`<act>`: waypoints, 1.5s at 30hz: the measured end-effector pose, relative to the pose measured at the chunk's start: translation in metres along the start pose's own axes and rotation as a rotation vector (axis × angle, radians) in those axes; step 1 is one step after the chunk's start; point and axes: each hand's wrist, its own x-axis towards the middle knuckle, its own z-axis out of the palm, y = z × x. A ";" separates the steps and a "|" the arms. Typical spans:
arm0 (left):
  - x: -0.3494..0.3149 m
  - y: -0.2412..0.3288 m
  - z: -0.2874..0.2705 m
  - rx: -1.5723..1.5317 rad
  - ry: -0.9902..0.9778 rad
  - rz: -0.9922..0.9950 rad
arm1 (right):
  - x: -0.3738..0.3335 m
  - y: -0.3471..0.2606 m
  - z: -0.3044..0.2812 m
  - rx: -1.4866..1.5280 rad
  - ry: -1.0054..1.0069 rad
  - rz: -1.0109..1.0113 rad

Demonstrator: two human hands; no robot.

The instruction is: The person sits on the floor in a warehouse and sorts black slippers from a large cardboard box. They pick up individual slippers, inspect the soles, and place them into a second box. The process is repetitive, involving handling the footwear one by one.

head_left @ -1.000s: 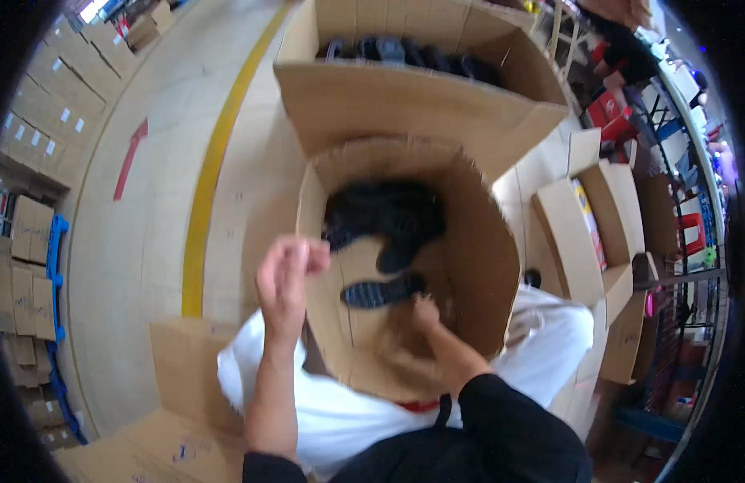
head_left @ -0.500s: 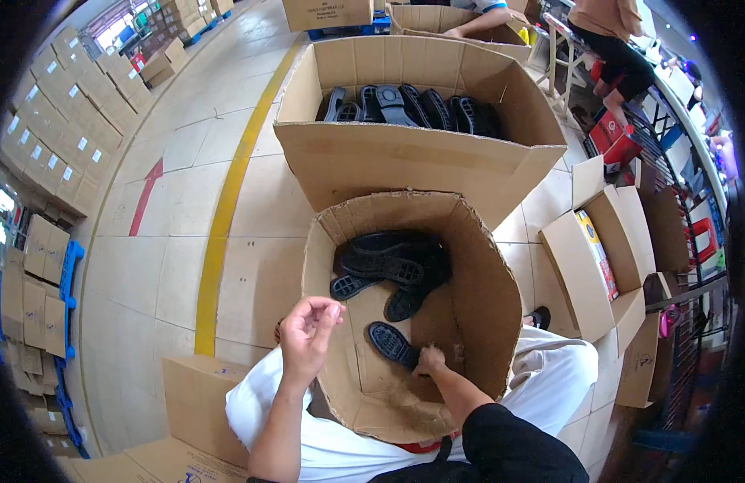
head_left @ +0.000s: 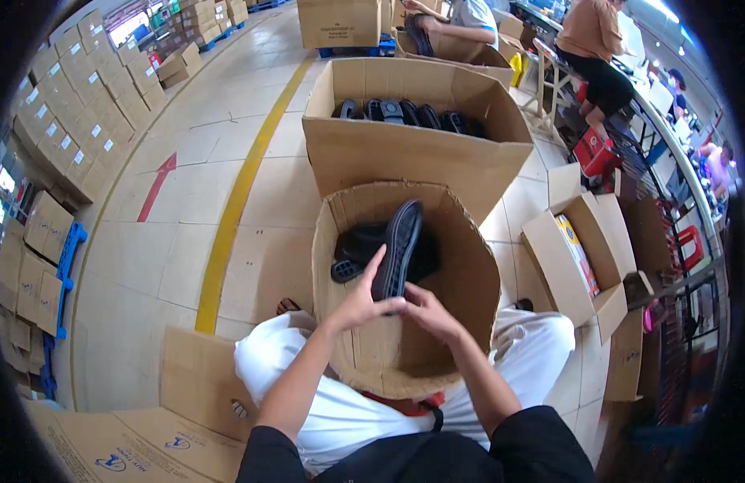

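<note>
A black shoe sole (head_left: 400, 245) stands nearly upright above the rounded cardboard box (head_left: 473, 302) between my legs. My left hand (head_left: 361, 301) grips its lower left side, thumb and fingers closed about it. At its lower end my right hand (head_left: 431, 312) also holds on, fingers pressed to the heel end. Behind it, more black soles (head_left: 360, 243) lie in the box, partly hidden by the raised one. A smaller-looking piece with a grid-like underside (head_left: 345, 270) rests at their left.
Just beyond stands a larger carton (head_left: 412, 157) holding a row of black soles (head_left: 392, 113). An open carton (head_left: 561, 270) sits on the right, and flattened cardboard (head_left: 147, 443) lies at lower left. Another person (head_left: 473, 28) handles a dark sole over a far box.
My right hand has lifted a sole from the box floor, and my left hand has come in to hold it too. The far person now has a dark sole raised.
</note>
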 end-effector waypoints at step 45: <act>-0.009 0.014 -0.047 -1.102 0.515 -0.064 | -0.015 -0.050 0.009 0.648 0.659 0.068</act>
